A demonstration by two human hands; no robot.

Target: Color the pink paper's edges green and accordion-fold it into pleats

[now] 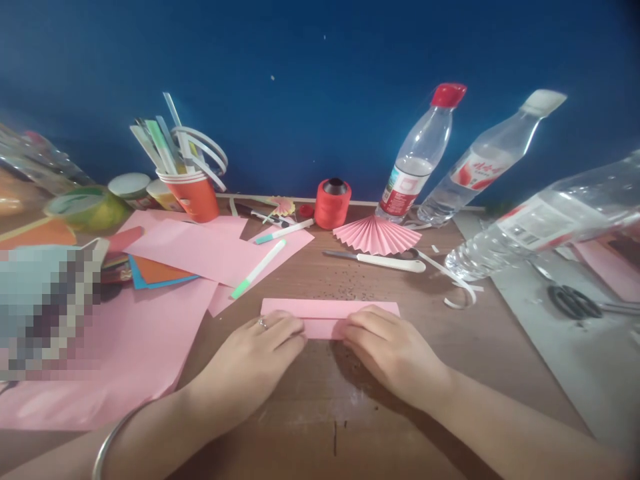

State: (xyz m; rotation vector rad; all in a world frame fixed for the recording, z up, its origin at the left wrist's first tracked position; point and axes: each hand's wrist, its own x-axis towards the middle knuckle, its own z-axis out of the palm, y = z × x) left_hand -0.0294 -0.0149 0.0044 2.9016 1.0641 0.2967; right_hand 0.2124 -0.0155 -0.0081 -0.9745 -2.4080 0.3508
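Note:
A folded strip of pink paper (pixel 325 309) lies crosswise on the brown table, with a crease line along its length. My left hand (pixel 273 343), with a ring on one finger, grips its left part with bent fingers. On the right part, my right hand (pixel 383 343) holds it the same way, fingertips curled on the near edge. Both thumbs are mostly hidden. Just beyond the strip are dark crumbs, a white-handled knife (pixel 390 261), a pleated pink paper fan (pixel 377 235) and a green-tipped marker (pixel 259 269).
At the back stand a red thread spool (pixel 333 205), an orange paper cup (pixel 197 197) of pens, and a red-capped bottle (pixel 419 157). More bottles are at right, near black-handled scissors (pixel 573 301) on a grey board (pixel 600 373). Pink sheets (pixel 125 353) cover the left.

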